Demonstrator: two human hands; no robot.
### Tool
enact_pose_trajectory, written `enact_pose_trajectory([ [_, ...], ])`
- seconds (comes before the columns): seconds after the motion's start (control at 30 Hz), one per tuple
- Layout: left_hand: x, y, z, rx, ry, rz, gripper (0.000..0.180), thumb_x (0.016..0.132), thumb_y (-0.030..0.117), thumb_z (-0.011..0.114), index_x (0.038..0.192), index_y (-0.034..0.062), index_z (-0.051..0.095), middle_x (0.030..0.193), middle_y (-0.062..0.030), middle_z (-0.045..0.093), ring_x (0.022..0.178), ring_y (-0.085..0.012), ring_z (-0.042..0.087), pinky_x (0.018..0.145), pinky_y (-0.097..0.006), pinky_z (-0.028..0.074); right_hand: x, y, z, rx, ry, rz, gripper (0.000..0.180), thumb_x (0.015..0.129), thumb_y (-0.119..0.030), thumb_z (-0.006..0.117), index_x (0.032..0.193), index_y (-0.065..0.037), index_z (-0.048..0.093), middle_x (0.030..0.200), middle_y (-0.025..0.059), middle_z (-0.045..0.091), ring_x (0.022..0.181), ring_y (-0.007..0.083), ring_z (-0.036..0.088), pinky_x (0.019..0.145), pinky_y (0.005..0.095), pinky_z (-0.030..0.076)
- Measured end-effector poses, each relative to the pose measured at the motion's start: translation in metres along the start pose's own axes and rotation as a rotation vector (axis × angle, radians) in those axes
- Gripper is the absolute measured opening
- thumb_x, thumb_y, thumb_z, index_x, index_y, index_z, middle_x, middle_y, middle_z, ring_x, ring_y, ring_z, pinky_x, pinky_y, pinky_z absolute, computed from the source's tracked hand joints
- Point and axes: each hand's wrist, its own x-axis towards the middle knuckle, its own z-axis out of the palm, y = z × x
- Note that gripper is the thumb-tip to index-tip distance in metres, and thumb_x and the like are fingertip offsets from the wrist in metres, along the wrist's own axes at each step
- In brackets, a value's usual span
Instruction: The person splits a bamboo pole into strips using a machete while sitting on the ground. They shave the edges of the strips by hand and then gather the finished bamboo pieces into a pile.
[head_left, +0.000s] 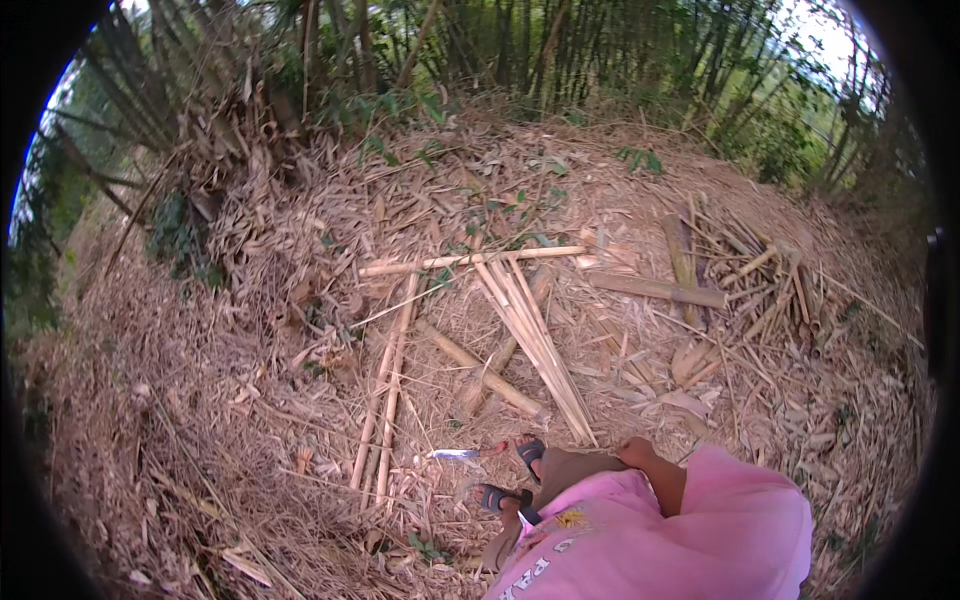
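My right hand (636,452) rests at the edge of my brown trousers (580,466), below the pink sleeve. It looks rounded, but its fingers are too small and hidden to make out. My left hand is out of sight. In front of my sandalled feet (530,458) lies a knife (455,454) with a bright blade and a reddish handle. Beyond it, a bundle of pale split bamboo strips (535,345) fans out toward my right hand. Two long bamboo poles (388,405) lie side by side to the left.
A bamboo pole (470,261) lies crosswise at the far ends of the strips. Thicker bamboo pieces (490,375) cross on the ground. At right stands a heap of cut bamboo (760,275) beside a thick log (660,290). Dry leaves cover the slope; bamboo clumps (500,50) rise behind.
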Motion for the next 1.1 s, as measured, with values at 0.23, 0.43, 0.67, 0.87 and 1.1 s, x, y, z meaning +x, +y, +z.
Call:
enact_pose_trajectory([
  [0.23, 0.010, 0.018, -0.014, 0.056, -0.054, 0.085, 0.061, 0.090, 0.034, 0.059, 0.136, -0.0001, 0.039, 0.110, -0.0200, 0.049, 0.090, -0.0257, 0.039, 0.078, -0.037, 0.031, -0.016, -0.005, 0.022, 0.058, 0.000, -0.033, 0.048, 0.077, -0.050, 0.064, 0.087, -0.004, 0.073, 0.089, 0.0202, 0.070, 0.086, 0.0358, 0.068, 0.077, 0.0438, 0.053],
  [0.43, 0.029, 0.044, -0.017, 0.125, -0.118, 0.152, 0.059, 0.090, 0.033, 0.059, 0.136, 0.0001, 0.041, 0.107, -0.0192, 0.051, 0.087, -0.0241, 0.040, 0.075, -0.036, 0.033, -0.025, -0.003, 0.055, 0.301, 0.052, 0.125, 0.046, 0.076, -0.047, 0.061, 0.087, -0.005, 0.074, 0.088, 0.0197, 0.070, 0.086, 0.0350, 0.068, 0.078, 0.0427, 0.053],
  [0.67, 0.044, 0.071, -0.007, 0.168, -0.198, 0.167, 0.057, 0.091, 0.032, 0.059, 0.135, 0.0005, 0.042, 0.104, -0.0182, 0.053, 0.083, -0.0221, 0.042, 0.072, -0.034, 0.035, -0.082, 0.025, 0.055, 0.438, 0.052, 0.345, 0.044, 0.078, -0.045, 0.057, 0.088, -0.006, 0.074, 0.089, 0.0201, 0.070, 0.089, 0.0345, 0.068, 0.082, 0.0432, 0.052],
  [0.87, 0.048, 0.074, 0.011, 0.134, -0.238, 0.087, 0.056, 0.091, 0.032, 0.058, 0.134, 0.0007, 0.043, 0.102, -0.0174, 0.055, 0.079, -0.0204, 0.044, 0.070, -0.032, 0.036, -0.111, 0.065, 0.065, 0.578, -0.081, 0.467, 0.046, 0.079, -0.048, 0.054, 0.089, -0.009, 0.075, 0.093, 0.0199, 0.070, 0.092, 0.0357, 0.067, 0.083, 0.0432, 0.052],
  [1.1, -0.013, 0.005, 0.016, -0.149, -0.177, -0.183, 0.054, 0.091, 0.031, 0.058, 0.133, 0.0010, 0.045, 0.099, -0.0164, 0.058, 0.075, -0.0184, 0.046, 0.067, -0.030, 0.038, -0.096, 0.098, 0.099, 0.393, -0.210, 0.393, 0.058, 0.082, -0.054, 0.050, 0.097, -0.002, 0.072, 0.098, 0.0215, 0.069, 0.096, 0.0342, 0.067, 0.087, 0.0423, 0.050],
])
